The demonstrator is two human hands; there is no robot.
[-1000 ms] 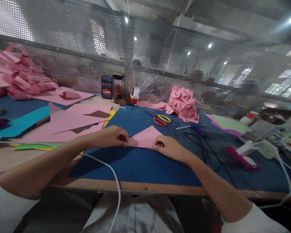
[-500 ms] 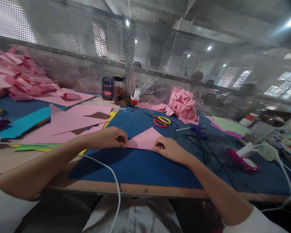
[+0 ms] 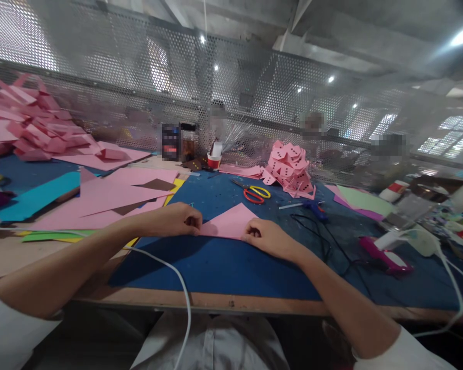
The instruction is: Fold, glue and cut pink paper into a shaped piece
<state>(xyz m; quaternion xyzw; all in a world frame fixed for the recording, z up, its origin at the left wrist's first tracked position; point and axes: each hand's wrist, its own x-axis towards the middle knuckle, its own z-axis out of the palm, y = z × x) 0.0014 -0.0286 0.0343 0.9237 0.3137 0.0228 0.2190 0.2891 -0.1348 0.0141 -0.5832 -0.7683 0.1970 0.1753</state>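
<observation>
A pink sheet of paper [image 3: 228, 222], folded to a triangle with its peak pointing away from me, lies on the blue mat [image 3: 219, 272]. My left hand [image 3: 179, 220] pinches its left corner with curled fingers. At the right end of the near edge, my right hand [image 3: 270, 236] grips the paper with fingers and thumb together. Beyond the sheet rest scissors [image 3: 254, 193] with one red and one yellow handle. The fingertips partly cover both lower corners of the paper.
Pink paper pieces [image 3: 31, 118] are heaped at the far left, with pink sheets [image 3: 119, 192] nearer. Dotted pink paper shapes [image 3: 289, 167] stand at the back. On the right are a blue glue gun [image 3: 315, 209] and a magenta device [image 3: 386, 257]. A white cable [image 3: 181, 282] hangs over the front edge.
Both hands keep their hold on the pink paper in almost the same place. Only a slight shift of the whole view shows.
</observation>
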